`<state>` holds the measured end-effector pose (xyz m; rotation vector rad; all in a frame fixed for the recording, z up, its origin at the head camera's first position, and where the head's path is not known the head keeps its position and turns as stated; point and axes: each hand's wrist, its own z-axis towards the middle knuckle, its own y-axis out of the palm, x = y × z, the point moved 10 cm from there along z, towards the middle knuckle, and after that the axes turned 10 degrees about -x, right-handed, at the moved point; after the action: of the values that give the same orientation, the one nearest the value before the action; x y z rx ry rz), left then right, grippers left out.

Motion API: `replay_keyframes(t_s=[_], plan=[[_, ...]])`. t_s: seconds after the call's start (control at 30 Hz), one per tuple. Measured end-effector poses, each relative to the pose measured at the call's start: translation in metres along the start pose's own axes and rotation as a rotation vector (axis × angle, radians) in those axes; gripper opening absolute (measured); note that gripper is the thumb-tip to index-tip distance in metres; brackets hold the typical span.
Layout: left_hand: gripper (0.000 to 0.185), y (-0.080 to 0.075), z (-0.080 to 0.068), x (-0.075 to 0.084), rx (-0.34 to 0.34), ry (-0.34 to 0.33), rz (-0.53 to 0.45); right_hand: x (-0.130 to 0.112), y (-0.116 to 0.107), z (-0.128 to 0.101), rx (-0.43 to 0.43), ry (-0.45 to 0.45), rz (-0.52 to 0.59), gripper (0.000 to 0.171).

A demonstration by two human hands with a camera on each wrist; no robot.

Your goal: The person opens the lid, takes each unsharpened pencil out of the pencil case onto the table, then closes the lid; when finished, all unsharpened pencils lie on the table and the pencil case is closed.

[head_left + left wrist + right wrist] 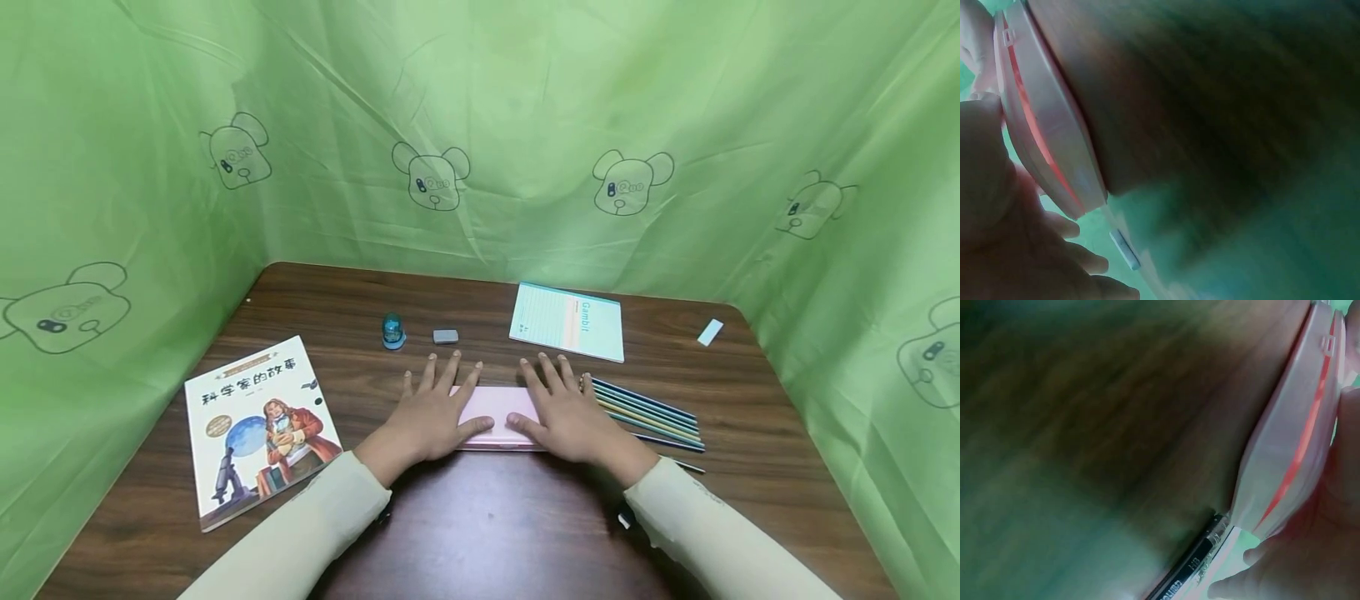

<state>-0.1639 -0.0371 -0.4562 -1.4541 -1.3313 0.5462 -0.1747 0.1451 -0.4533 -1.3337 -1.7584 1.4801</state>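
Observation:
A flat pink pencil case (pixel 501 412) lies shut on the dark wooden table (pixel 480 517) in front of me. My left hand (pixel 435 412) rests flat on its left end with straight, spread fingers. My right hand (pixel 566 412) rests flat on its right end the same way, thumb along the front edge. In the left wrist view the case's pink edge (pixel 1054 137) runs close past my palm. The right wrist view shows the case's edge (pixel 1288 444) and a dark pencil (pixel 1194 565) beside it.
Several coloured pencils (pixel 652 412) lie right of the case. A teal notebook (pixel 567 321), a grey eraser (pixel 446 336) and a blue sharpener (pixel 392 330) sit behind it. An illustrated book (pixel 258 425) lies at the left. A pale blue slip (pixel 709 332) is far right. Green cloth walls surround the table.

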Motion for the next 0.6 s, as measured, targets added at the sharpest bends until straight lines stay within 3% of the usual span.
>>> replay_keyframes(t_s=[0.23, 0.6], plan=[[0.091, 0.0022, -0.0012, -0.0014, -0.022, -0.036, -0.013, 0.0014, 0.0041, 0.0014, -0.024, -0.001, -0.017, 0.096], [0.091, 0.0027, -0.0026, -0.0004, -0.038, -0.04, -0.047, 0.0014, 0.0073, 0.0017, -0.02, 0.003, -0.022, 0.096]])
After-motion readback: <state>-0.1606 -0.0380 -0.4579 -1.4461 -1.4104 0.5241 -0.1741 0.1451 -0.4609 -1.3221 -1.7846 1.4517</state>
